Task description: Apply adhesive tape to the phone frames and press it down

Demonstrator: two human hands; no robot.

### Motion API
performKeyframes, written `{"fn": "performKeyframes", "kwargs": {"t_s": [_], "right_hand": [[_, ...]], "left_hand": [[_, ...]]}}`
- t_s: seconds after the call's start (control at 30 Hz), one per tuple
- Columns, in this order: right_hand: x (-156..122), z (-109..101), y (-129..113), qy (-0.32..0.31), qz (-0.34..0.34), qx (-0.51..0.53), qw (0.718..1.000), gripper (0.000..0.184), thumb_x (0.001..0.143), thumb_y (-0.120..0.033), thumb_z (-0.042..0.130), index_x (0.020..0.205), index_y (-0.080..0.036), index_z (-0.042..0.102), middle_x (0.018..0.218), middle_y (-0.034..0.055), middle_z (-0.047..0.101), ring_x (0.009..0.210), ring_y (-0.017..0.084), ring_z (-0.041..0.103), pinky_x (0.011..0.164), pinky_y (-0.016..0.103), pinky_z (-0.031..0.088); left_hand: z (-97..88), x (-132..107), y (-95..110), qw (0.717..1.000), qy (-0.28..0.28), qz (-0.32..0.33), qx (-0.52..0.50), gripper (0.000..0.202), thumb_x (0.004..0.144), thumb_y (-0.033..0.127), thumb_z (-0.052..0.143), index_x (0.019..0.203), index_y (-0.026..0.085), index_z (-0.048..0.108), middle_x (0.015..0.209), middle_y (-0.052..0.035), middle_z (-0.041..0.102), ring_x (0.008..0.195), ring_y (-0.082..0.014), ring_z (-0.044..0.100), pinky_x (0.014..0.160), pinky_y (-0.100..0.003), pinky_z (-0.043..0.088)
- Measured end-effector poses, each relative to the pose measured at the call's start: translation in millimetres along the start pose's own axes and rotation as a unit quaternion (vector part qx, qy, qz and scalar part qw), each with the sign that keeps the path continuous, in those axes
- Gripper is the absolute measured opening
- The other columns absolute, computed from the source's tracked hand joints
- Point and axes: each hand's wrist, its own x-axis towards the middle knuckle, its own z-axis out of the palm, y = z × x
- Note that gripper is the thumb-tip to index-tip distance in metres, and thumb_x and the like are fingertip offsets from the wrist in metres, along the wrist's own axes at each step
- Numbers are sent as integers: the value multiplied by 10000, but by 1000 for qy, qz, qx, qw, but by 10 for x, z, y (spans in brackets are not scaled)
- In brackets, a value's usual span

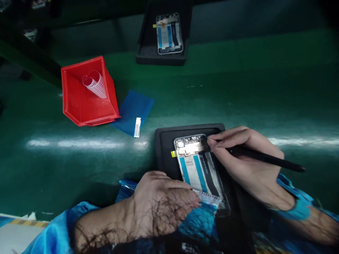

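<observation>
Phone frames [199,169] number two, foam trays [164,148] two, stylus [267,158] one.

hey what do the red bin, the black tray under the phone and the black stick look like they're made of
Red bin: likely moulded plastic, faintly shiny, thin stiff walls of even colour. Black tray: probably foam or soft rubber, matte, no glare, thick rounded edges. Black stick in the right hand: smooth dull black, perhaps plastic; too thin to be sure.

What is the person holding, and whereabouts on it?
The right hand holds a black tool near its front end, like a pen, its tip on the open phone. The left hand rests at the phone's lower end; whether it grips cannot be told.
</observation>
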Motion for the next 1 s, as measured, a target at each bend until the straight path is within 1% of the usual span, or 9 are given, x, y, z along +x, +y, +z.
{"fn": "performKeyframes", "kwargs": {"t_s": [0.13,0.23,0.4,0.57,0.7,0.77,0.87,0.93,1.0], "right_hand": [[29,-29,-23,-42,-43,-30,998,245,927,-124,811,803,-319,729,868,-33,833,789,180,842,698,313,670],[48,-33,-38,-52,-57,-35,996,248,933,-124,811,804,-320,729,856,-30,823,771,181,834,677,318,673],[2,-9,4,-5,-28,-17,999,254,920,-139,870,809,-318,729,886,-26,838,789,187,833,727,345,679],[10,22,47,-6,3,12,1000,251,888,-120,866,785,-307,735,851,-32,834,780,171,836,732,311,674],[68,47,39,5,32,38,999,269,871,-124,870,746,-304,714,809,-40,822,754,154,834,707,270,672],[55,-8,-12,15,47,51,997,269,853,-131,880,749,-308,707,843,-34,834,778,146,836,724,248,679],[-43,-208,-172,21,61,77,995,267,805,-115,904,789,-320,733,934,-7,857,822,162,852,746,236,719],[-125,-364,-296,-7,45,103,994,268,796,-129,924,799,-331,748,874,-2,851,717,185,841,656,242,742],[-194,-477,-390,-73,12,117,990,230,862,-189,903,806,-346,746,771,-4,836,584,208,813,563,263,745]], "left_hand": [[7,-47,-14,1000,-21,-23,3,94,1105,239,746,1143,236,832,1097,51,965,768,-119,882,769,-290,654],[15,-68,-22,999,-30,-34,9,124,1123,266,717,1155,261,837,1077,50,967,759,-137,884,719,-322,644],[22,-49,-18,999,-24,-37,3,121,1129,297,711,1138,278,830,1090,66,969,727,-127,870,724,-319,658],[14,-18,-7,999,-8,-32,-5,110,1125,277,720,1104,275,828,1060,71,968,714,-120,870,721,-312,672],[-24,27,15,1000,7,-27,-9,116,1131,267,720,1076,261,822,1044,50,967,728,-122,881,713,-294,679],[-51,55,28,1000,13,-26,-9,107,1124,253,722,1075,261,816,1021,45,963,745,-129,890,684,-294,674],[-82,91,41,1000,28,-11,-5,71,1103,222,744,1078,254,802,1019,42,962,746,-131,891,669,-293,670],[-93,107,42,999,38,2,2,47,1092,204,764,1086,238,796,1017,35,962,731,-124,885,666,-288,663],[-101,117,41,1000,29,5,7,47,1099,200,757,1087,229,792,987,30,953,719,-121,882,643,-291,643]]}}
